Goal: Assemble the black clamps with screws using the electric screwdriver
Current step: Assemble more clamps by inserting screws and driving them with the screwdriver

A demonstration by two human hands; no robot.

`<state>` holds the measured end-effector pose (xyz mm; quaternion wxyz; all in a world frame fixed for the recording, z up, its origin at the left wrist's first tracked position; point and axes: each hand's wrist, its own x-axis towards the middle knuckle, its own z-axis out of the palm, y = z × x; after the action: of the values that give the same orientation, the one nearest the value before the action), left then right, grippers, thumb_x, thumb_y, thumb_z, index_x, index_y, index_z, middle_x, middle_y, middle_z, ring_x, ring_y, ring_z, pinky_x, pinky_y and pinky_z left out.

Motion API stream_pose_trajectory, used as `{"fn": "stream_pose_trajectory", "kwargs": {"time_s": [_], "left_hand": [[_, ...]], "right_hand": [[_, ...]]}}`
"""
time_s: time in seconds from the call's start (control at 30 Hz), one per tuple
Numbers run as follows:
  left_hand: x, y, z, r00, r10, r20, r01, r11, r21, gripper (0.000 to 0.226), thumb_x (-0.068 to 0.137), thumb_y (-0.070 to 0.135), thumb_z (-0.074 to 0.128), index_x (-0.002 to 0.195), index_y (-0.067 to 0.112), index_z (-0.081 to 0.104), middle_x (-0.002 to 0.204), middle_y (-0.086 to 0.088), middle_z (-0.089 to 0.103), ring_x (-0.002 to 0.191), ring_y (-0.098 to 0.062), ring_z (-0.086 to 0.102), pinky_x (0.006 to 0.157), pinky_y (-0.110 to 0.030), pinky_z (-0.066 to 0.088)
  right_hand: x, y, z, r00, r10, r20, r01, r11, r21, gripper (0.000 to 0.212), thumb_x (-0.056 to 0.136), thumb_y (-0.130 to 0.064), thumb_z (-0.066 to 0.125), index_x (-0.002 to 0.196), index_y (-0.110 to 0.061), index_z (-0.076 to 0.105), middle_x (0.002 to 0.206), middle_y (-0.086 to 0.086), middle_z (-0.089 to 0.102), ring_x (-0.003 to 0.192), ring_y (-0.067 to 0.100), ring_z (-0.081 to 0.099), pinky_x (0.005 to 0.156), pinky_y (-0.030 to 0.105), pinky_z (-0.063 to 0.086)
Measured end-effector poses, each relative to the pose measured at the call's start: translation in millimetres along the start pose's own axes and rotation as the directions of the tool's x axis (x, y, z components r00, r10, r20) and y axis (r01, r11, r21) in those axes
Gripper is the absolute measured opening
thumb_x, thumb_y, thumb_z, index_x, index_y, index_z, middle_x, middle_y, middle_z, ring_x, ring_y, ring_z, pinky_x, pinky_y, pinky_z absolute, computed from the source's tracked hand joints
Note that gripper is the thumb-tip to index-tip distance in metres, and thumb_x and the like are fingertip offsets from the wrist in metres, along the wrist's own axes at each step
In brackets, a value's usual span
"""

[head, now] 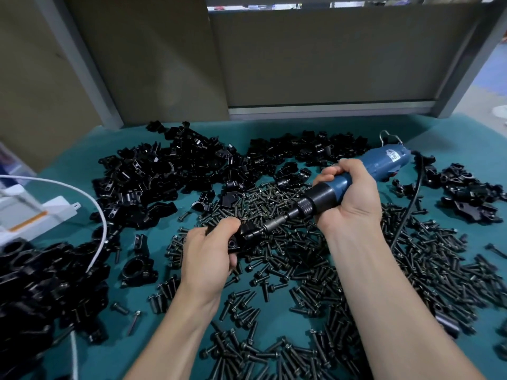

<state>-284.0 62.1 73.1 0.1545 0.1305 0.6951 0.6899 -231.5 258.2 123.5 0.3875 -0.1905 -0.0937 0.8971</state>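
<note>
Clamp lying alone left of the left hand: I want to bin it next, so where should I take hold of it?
Probably pinch the clamp across the outer walls of its round ring, coming from above. Its bore faces roughly upward, and it sits apart from the piles with bare mat beside it for fingers.

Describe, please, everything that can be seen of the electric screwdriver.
The electric screwdriver has a blue body, seemingly plastic, a black collar and a dark metal bit. It is slanted, tip low toward the left. The right hand grips its middle; the tip meets the black clamp that the left hand holds. A black cord leaves its rear end.
</note>
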Motion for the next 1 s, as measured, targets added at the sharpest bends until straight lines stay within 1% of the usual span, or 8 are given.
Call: {"fn": "stream_pose_trajectory", "kwargs": {"time_s": [0.1, 0.23, 0.4, 0.7, 0.77, 0.83, 0.93, 1.0], "left_hand": [[-1, 2, 0, 0.999, -0.028, -0.030, 0.027, 0.998, -0.052, 0.032, 0.076, 0.037, 0.063, 0.071, 0.005, 0.057, 0.051, -0.006, 0.030, 0.042, -0.018, 0.030, 0.042, -0.025, 0.027], [-1, 1, -1, 0.997, -0.057, -0.052, 0.052, 0.995, -0.090, 0.021, 0.088, 0.023, 0.063, 0.076, 0.007, 0.056, 0.054, -0.003, 0.027, 0.042, -0.018, 0.027, 0.040, -0.024, 0.024], [1, 0, 2, 0.992, -0.063, -0.114, 0.053, 0.995, -0.088, 0.024, 0.092, 0.013, 0.059, 0.071, 0.007, 0.050, 0.053, -0.001, 0.025, 0.042, -0.016, 0.025, 0.039, -0.024, 0.023], [-2, 4, 7, 0.985, -0.091, -0.150, 0.072, 0.989, -0.130, 0.035, 0.092, 0.015, 0.058, 0.061, 0.011, 0.043, 0.048, 0.000, 0.027, 0.040, -0.015, 0.027, 0.039, -0.023, 0.024], [-3, 8, 8, 0.987, -0.068, -0.148, 0.053, 0.993, -0.103, 0.035, 0.088, 0.022, 0.061, 0.064, 0.005, 0.043, 0.054, -0.003, 0.026, 0.045, -0.019, 0.024, 0.041, -0.025, 0.023], [-4, 12, 7, 0.979, -0.024, -0.201, 0.009, 0.997, -0.074, 0.048, 0.078, 0.035, 0.062, 0.062, -0.002, 0.035, 0.060, -0.007, 0.024, 0.053, -0.024, 0.020, 0.046, -0.032, 0.019], [-10, 17, 3, 0.944, 0.121, -0.307, -0.111, 0.993, 0.049, 0.048, 0.070, 0.046, 0.057, 0.048, 0.019, 0.024, 0.049, 0.002, 0.023, 0.050, -0.021, 0.019, 0.052, -0.041, 0.021], [-14, 17, 2, 0.921, 0.213, -0.325, -0.184, 0.976, 0.118, 0.049, 0.074, 0.046, 0.055, 0.046, 0.021, 0.023, 0.045, 0.009, 0.021, 0.046, -0.015, 0.017, 0.049, -0.042, 0.020]], "right_hand": [[-3, 3, 3, 0.999, 0.005, 0.044, -0.005, 1.000, 0.009, 0.021, 0.090, 0.006, 0.062, 0.095, -0.010, 0.049, 0.067, 0.003, 0.052, 0.051, 0.012, 0.052, 0.050, 0.022, 0.047], [-6, 8, 3, 0.998, 0.029, 0.050, -0.030, 0.999, 0.019, 0.021, 0.090, 0.006, 0.061, 0.094, -0.010, 0.049, 0.065, 0.003, 0.052, 0.050, 0.012, 0.052, 0.049, 0.021, 0.048], [-8, 7, 1, 0.998, 0.060, 0.027, -0.060, 0.998, 0.014, 0.022, 0.089, 0.007, 0.062, 0.094, -0.010, 0.050, 0.063, 0.003, 0.054, 0.051, 0.012, 0.053, 0.050, 0.021, 0.049], [-10, 8, 0, 0.994, 0.107, -0.005, -0.106, 0.993, 0.058, 0.019, 0.091, 0.003, 0.066, 0.095, -0.010, 0.053, 0.065, 0.002, 0.055, 0.050, 0.011, 0.054, 0.050, 0.021, 0.050], [-9, 7, 0, 0.996, 0.090, -0.024, -0.088, 0.995, 0.051, 0.022, 0.090, 0.001, 0.070, 0.101, -0.011, 0.055, 0.068, 0.003, 0.057, 0.051, 0.012, 0.056, 0.050, 0.022, 0.051], [-7, 2, 0, 0.996, 0.061, -0.069, -0.059, 0.998, 0.039, 0.025, 0.089, 0.000, 0.073, 0.104, -0.011, 0.055, 0.070, 0.004, 0.059, 0.052, 0.014, 0.058, 0.050, 0.025, 0.052], [-3, -8, -1, 0.987, 0.013, -0.159, -0.033, 0.991, -0.127, 0.027, 0.090, -0.007, 0.073, 0.109, -0.010, 0.054, 0.087, 0.010, 0.061, 0.065, 0.021, 0.066, 0.058, 0.030, 0.059], [-2, -12, -3, 0.978, 0.000, -0.210, -0.064, 0.953, -0.296, 0.028, 0.091, -0.007, 0.067, 0.115, -0.010, 0.051, 0.107, 0.016, 0.060, 0.085, 0.029, 0.072, 0.064, 0.038, 0.064]]}}
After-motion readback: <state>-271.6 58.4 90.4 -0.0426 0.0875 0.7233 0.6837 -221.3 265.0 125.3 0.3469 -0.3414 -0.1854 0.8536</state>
